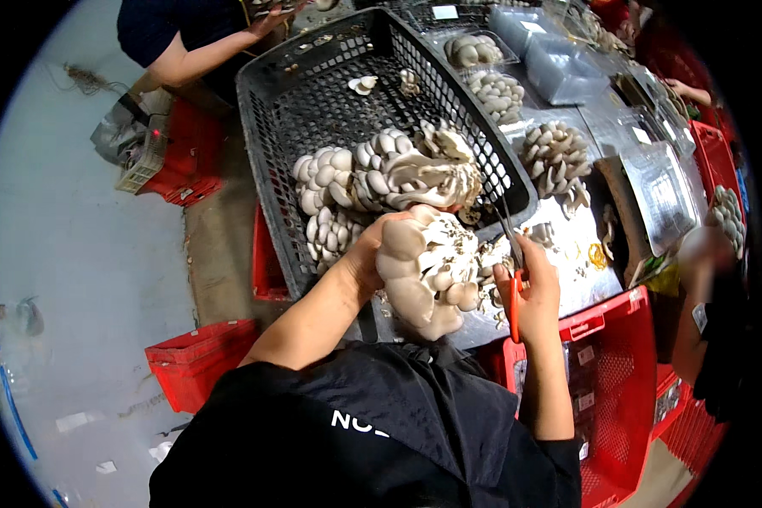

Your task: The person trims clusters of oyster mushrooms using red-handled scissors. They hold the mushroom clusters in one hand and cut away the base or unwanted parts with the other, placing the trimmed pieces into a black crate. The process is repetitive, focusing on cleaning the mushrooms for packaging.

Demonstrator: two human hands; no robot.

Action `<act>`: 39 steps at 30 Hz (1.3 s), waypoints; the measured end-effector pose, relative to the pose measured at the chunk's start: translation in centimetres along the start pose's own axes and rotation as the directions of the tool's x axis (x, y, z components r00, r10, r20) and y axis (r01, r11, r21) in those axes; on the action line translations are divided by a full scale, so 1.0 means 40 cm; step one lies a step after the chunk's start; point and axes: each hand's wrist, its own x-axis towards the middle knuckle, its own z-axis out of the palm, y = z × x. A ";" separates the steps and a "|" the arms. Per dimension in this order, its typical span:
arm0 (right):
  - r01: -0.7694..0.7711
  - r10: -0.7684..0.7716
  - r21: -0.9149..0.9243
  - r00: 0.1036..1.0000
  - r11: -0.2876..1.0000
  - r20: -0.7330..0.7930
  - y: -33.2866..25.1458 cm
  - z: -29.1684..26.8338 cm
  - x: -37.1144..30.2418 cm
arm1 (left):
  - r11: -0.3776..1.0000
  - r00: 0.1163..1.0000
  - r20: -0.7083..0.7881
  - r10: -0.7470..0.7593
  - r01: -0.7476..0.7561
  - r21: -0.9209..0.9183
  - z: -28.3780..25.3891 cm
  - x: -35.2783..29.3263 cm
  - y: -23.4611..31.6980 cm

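- one bare left hand (370,258) is closed round the upper-left side of a large, pale beige cluster of rounded-cap mushrooms (425,275); its fingertips are mostly hidden behind the caps.
- one bare right hand (538,296), at 3 o'clock from that cluster, is wrapped round the handles of orange-handled metal scissors (515,305); the blades point towards 12 o'clock, and i cannot tell whether they stand apart.
- the held cluster hangs over the near edge of a shiny, pale metal desk (584,284), caps towards 8 o'clock, whitish stems towards 2 o'clock.
- as a judgement, it should be light to middling for its bulk, springy and soft in the caps, firmer where the stems join; the cap rims would likely split or bruise under a pinch, and damp skin could make them slippery.
- the best hold is probably low on the joined stems, with an open palm spread beneath the caps, fingers kept clear of the blades.
- at 12 o'clock, more pale grey mushroom clusters (419,173) sit in the near end of a black, lattice-walled plastic crate (262,165).
- between 1 and 2 o'clock, a separate, tightly packed grey mushroom clump (556,157) rests on the desk.
- at 4 o'clock lies a red, open plastic crate (631,381).
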 end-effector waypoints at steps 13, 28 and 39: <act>-0.258 0.215 0.335 0.964 0.906 0.159 0.118 0.014 -0.060 | 0.972 0.985 -0.121 0.126 -0.147 -0.183 -0.019 0.001 0.004; 0.220 -0.204 -0.059 0.957 0.974 0.206 -0.058 -0.052 -0.013 | 0.994 0.995 0.025 0.097 -0.098 0.056 0.049 -0.033 0.012; 0.221 -0.216 -0.072 0.974 0.973 0.065 0.016 -0.020 -0.124 | 0.988 0.981 -0.126 -0.147 0.152 0.028 0.063 -0.036 -0.023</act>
